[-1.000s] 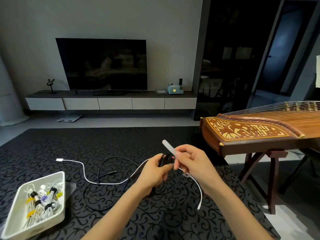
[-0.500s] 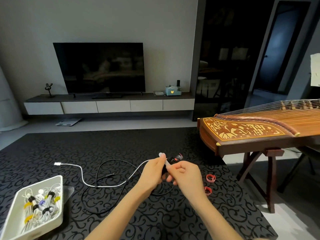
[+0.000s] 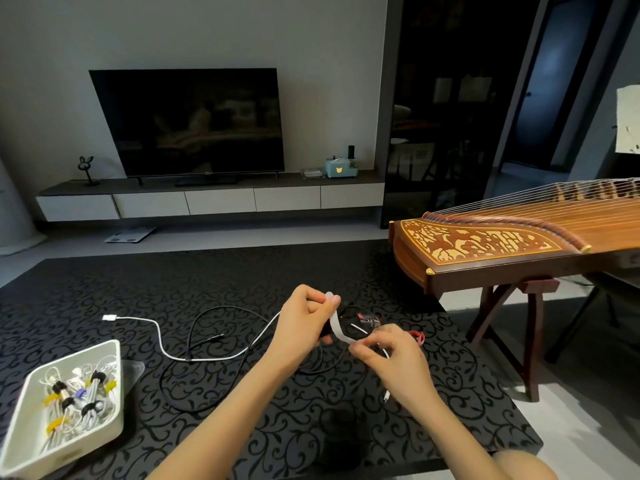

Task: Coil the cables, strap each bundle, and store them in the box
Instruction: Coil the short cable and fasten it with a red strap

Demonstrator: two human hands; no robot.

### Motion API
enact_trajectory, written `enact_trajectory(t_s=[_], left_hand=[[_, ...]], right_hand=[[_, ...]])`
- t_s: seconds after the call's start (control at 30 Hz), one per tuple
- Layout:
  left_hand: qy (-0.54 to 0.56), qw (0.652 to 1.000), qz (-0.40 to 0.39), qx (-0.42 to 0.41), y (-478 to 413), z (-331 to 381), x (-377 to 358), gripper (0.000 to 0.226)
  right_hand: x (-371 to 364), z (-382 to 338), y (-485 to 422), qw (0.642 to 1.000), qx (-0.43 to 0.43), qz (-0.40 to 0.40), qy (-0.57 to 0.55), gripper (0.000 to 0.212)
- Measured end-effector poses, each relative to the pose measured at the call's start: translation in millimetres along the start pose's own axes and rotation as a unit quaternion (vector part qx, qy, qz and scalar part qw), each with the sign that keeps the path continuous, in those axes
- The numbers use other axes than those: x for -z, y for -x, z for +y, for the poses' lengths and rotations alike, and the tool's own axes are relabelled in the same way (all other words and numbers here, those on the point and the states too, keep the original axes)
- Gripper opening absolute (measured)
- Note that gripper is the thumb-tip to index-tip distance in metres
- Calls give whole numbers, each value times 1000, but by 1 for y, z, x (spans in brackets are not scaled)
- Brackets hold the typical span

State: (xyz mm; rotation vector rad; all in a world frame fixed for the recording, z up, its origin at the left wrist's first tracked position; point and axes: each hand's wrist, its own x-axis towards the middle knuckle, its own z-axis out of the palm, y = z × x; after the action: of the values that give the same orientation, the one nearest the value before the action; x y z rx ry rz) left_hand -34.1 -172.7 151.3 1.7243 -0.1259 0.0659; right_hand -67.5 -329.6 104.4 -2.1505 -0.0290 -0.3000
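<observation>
Cables sprawl loose across the black scroll-patterned surface (image 3: 173, 282) in front of you. A white cable (image 3: 162, 344) runs from its plug at the far left toward your hands, and a black cable (image 3: 207, 309) loops across it. At the near left corner sits the box (image 3: 79, 445), with strapped white bundles (image 3: 91, 393) inside. Across the room there's a dark TV (image 3: 194, 123) on a low cabinet, and a zither (image 3: 502, 244) on its stand at the right. Red straps (image 3: 419, 337) lie just right of your hands.

Both hands are up over the middle, close together. Your left hand (image 3: 301, 327), fingers curled, pinches the top end of a white strap (image 3: 337, 329) between thumb and forefinger. Your right hand (image 3: 391, 355), lower and nearer, pinches the other end, so the strap slants between them.
</observation>
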Motion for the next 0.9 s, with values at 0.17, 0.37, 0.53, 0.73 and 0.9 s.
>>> enact_trajectory(t_s=[0.17,0.37,0.53,0.73,0.9], left_hand=[[29,996,-81,13,11,8,3,22],[44,987,-158,-5,27,12,9,11],[-1,989,-134,-61,32,12,10,6],[-65,985,-108,-118,36,16,8,8],[-160,960,-80,-216,40,10,5,16]], right_hand=[[5,-1,-8,964,-72,-126,-222,10],[22,-5,-25,867,-100,-210,-442,27],[40,-23,-36,877,-85,-266,-392,21],[76,-36,-60,886,-118,-394,-213,13],[78,-61,-56,946,-60,-318,-19,16]])
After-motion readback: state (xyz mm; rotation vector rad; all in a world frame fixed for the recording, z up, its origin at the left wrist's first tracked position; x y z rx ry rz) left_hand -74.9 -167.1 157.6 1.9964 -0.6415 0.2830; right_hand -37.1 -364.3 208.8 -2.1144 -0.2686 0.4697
